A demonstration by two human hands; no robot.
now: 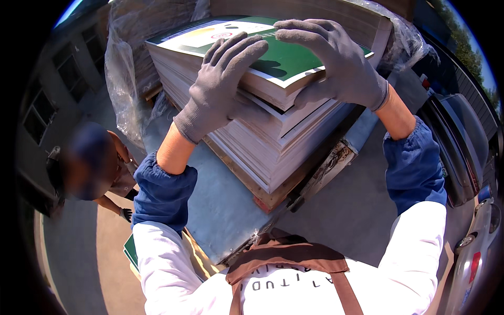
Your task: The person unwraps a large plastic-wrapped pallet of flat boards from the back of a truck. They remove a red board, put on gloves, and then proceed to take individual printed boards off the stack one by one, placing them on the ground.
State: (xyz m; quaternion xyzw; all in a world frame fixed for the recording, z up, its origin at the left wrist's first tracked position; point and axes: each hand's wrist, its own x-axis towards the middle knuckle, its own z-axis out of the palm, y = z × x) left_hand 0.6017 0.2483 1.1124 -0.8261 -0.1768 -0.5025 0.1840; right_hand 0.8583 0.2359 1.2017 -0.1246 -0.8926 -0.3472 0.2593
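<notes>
A tall stack of large printed sheets [231,131] stands in front of me, its nearest corner pointing my way. The top sheets [286,60] are green and white, and a dark gap parts the upper bundle from the paper below. My left hand [218,86], in a grey knit glove, curves round the left side of this bundle, with its thumb low by the gap. On the other side of the corner my right hand [341,65], gloved alike, has its fingers bent over the top and its thumb against the edge. Both hands are closed round the bundle; their undersides are hidden.
Beneath the stack lies a wooden pallet [252,189] on a pale metal platform [210,210]. Torn clear wrap [123,79] hangs behind on the left. Another person [97,163] stands at the left. Parked cars [451,142] line the right, and a building [63,68] rises far left.
</notes>
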